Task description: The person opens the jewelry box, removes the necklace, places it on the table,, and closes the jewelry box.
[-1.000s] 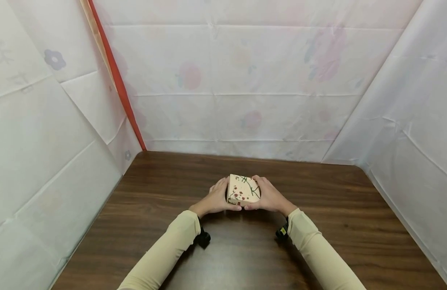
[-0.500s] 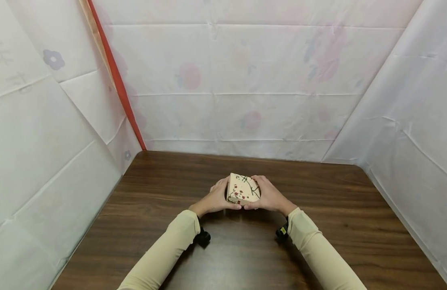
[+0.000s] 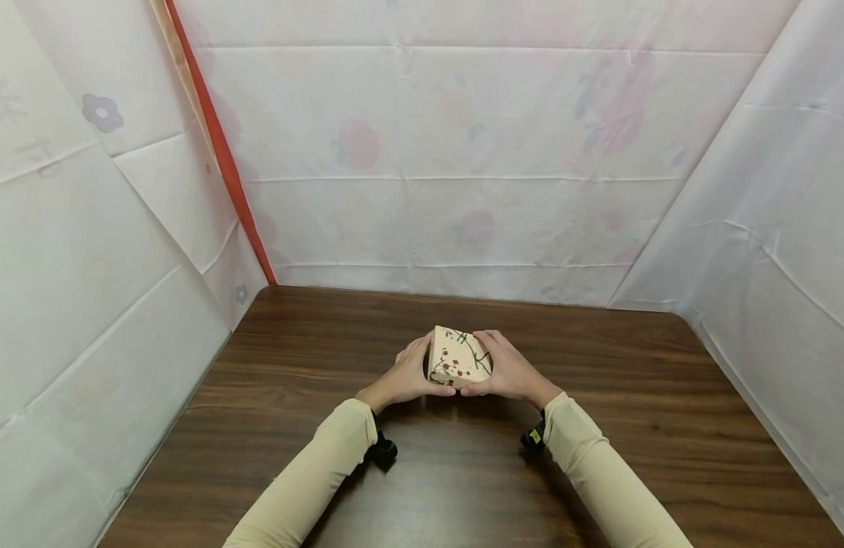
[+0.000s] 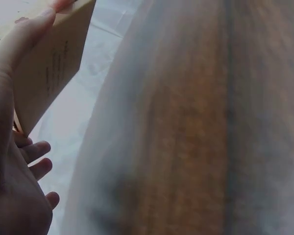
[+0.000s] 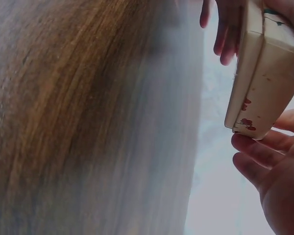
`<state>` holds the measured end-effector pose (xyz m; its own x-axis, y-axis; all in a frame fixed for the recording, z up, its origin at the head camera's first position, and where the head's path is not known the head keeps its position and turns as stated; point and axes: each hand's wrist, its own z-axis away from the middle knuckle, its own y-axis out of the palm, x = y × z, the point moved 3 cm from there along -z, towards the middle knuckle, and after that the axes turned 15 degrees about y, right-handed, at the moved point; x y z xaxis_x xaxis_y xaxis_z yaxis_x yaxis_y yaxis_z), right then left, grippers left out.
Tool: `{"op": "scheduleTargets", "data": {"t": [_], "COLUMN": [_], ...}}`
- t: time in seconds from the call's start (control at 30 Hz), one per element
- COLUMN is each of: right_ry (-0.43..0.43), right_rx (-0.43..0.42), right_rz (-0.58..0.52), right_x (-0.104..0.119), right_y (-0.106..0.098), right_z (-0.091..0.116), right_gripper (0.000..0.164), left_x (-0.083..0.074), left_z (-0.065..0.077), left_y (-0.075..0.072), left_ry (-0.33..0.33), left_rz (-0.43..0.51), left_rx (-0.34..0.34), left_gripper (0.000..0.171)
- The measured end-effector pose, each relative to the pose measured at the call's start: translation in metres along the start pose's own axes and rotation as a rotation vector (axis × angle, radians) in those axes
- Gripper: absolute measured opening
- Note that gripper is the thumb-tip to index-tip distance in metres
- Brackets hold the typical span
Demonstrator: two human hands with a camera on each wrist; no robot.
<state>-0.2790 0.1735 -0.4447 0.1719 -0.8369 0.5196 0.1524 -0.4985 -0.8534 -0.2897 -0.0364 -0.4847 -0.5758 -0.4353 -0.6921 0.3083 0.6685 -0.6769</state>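
Observation:
A small cream box with red blossoms and dark branches on it is held between both hands, near the middle of the table. My left hand grips its left side, thumb along the near edge. Opposite it, my right hand grips the right side, and the two thumb tips nearly meet. In the left wrist view a plain face of the box carries small dark print. A seam runs along the box in the right wrist view, where fingertips touch its lower corner. The box appears raised off the table.
The dark wood-grain table extends around the hands. White patterned sheets hang behind it and on both sides, with a red strip at the back left corner. A small black device is worn at the left wrist, another at the right.
The far edge of the box has tipped up very slightly. Both hands keep nearly the same place and hold.

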Motion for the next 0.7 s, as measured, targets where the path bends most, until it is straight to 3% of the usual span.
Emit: {"op": "scheduleTargets", "data": {"t": [0.17, 0.7], "right_ry": [-0.009, -0.015], "right_rx": [0.001, -0.016], "right_rz": [0.000, -0.018], "right_x": [0.0022, 0.0043], "right_y": [-0.0039, -0.0062], "right_z": [0.0003, -0.0008], "right_gripper": [0.109, 0.109], "left_x": [-0.0061, -0.0061], "left_z": [-0.0014, 0.0007], "left_y": [-0.0029, -0.0060], "left_ry": [0.019, -0.006], "left_rz": [0.026, -0.029], "left_rx": [-0.023, 0.005], "left_gripper": [0.120, 0.121]}}
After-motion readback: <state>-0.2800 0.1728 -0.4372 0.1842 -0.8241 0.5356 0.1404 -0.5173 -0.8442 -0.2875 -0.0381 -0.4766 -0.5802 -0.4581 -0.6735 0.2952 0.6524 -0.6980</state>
